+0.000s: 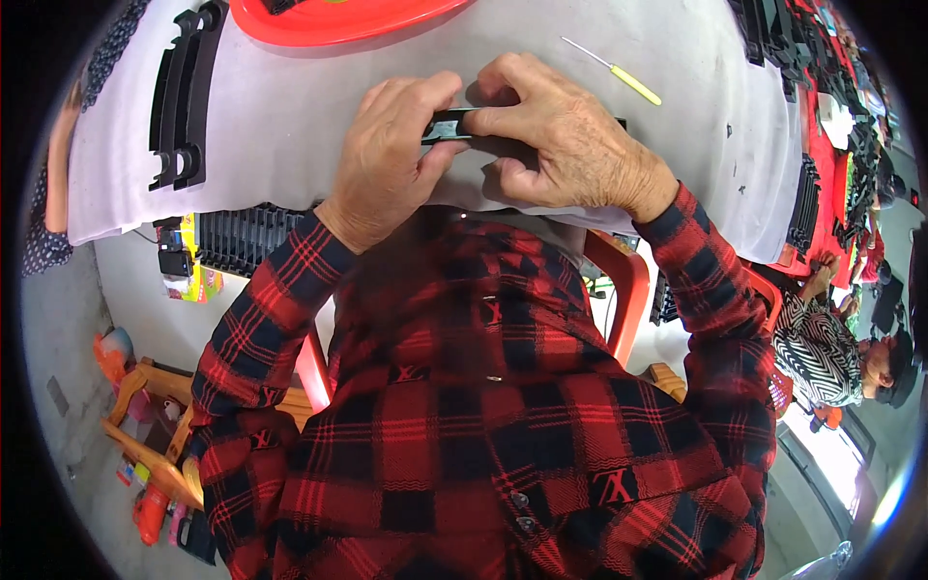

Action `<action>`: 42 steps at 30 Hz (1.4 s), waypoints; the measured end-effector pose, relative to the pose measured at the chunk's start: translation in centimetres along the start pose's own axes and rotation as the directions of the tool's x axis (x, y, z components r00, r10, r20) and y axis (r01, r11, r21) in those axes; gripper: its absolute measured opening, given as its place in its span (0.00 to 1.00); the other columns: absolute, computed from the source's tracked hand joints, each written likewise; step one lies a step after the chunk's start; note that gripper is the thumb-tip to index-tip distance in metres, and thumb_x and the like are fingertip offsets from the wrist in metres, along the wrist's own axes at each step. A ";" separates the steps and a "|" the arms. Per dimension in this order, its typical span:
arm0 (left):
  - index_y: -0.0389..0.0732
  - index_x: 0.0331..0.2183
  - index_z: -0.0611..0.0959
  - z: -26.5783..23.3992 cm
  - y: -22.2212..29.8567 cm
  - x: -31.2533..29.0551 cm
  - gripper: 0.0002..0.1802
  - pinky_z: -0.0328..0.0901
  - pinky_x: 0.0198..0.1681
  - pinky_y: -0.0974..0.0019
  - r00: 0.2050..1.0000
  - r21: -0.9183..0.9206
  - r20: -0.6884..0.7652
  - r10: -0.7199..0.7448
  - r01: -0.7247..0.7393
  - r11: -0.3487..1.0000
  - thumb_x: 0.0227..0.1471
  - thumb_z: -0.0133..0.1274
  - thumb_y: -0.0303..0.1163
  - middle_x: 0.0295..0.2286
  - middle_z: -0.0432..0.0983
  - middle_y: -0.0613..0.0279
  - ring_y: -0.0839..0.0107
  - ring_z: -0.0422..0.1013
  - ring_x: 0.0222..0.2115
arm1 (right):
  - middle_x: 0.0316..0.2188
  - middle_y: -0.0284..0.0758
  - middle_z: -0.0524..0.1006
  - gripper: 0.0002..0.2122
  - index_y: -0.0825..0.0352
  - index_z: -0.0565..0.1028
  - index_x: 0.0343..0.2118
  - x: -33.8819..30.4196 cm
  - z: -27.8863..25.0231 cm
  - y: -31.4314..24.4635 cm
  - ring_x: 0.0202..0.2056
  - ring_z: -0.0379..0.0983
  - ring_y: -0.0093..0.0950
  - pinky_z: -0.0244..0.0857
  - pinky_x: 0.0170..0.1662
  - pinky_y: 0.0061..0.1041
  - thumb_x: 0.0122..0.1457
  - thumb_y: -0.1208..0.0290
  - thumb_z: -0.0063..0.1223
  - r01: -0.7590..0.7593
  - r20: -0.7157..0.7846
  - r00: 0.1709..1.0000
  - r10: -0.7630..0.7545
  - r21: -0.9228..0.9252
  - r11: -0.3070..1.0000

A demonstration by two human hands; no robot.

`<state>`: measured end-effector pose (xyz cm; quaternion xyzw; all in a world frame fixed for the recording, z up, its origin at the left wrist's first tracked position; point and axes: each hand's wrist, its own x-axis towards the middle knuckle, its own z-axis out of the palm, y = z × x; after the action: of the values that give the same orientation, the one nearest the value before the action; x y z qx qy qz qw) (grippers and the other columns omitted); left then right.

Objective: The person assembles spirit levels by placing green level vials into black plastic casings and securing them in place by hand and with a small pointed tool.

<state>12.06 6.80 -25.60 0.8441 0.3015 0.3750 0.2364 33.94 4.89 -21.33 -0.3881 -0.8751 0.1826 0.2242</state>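
Observation:
Both my hands are over the grey-white cloth of the table. My left hand [391, 145] pinches one end of a black plastic part [427, 133] between thumb and fingers. A pale, shiny piece [447, 130] shows in the part, between my two hands. From the other side my right hand [565, 130] grips the same part, its thumb and curled fingers closed near the pale piece. A dark tip beyond the right hand seems to belong to the part; most of its length is hidden.
Beyond my right hand lies a small screwdriver [633, 83] with a yellow handle. A red tray [338, 37] stands at the far edge, and black plastic strips [184, 97] lie at left. A person [826, 353] sits at right; another person's arm [60, 159] shows at left.

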 end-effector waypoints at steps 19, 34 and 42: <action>0.41 0.45 0.76 0.0 0.2 0.4 0.27 0.65 0.50 0.54 1.000 0.019 0.000 0.014 -0.014 1.000 0.40 0.67 0.24 0.35 0.78 0.59 0.53 0.73 0.40 | 0.48 0.41 0.71 0.21 0.64 0.77 0.39 -5.8 1.5 -3.1 0.45 0.66 0.41 0.64 0.46 0.37 0.39 0.69 0.71 -0.435 -0.540 0.779 0.318 -0.101 0.895; 0.40 0.45 0.80 0.2 0.3 0.0 0.27 0.67 0.45 0.58 0.999 -0.028 0.022 0.032 -0.032 0.999 0.40 0.66 0.22 0.37 0.78 0.58 0.55 0.74 0.41 | 0.50 0.36 0.73 0.18 0.66 0.80 0.34 -4.4 3.7 -4.5 0.48 0.63 0.40 0.61 0.50 0.37 0.37 0.70 0.70 -0.585 -0.473 0.697 0.539 0.061 0.809; 0.39 0.44 0.80 0.0 0.0 0.4 0.26 0.67 0.44 0.58 0.998 -0.008 0.034 0.047 -0.046 0.999 0.39 0.66 0.21 0.37 0.77 0.58 0.56 0.73 0.41 | 0.51 0.37 0.73 0.18 0.66 0.79 0.36 -4.2 2.9 -4.2 0.49 0.62 0.40 0.61 0.52 0.37 0.37 0.73 0.67 -0.566 -0.429 0.721 0.544 0.087 0.820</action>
<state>12.25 7.10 -25.44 0.8564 0.2764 0.3669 0.2357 32.37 -1.34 -22.75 -0.6682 -0.6498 0.1277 0.3390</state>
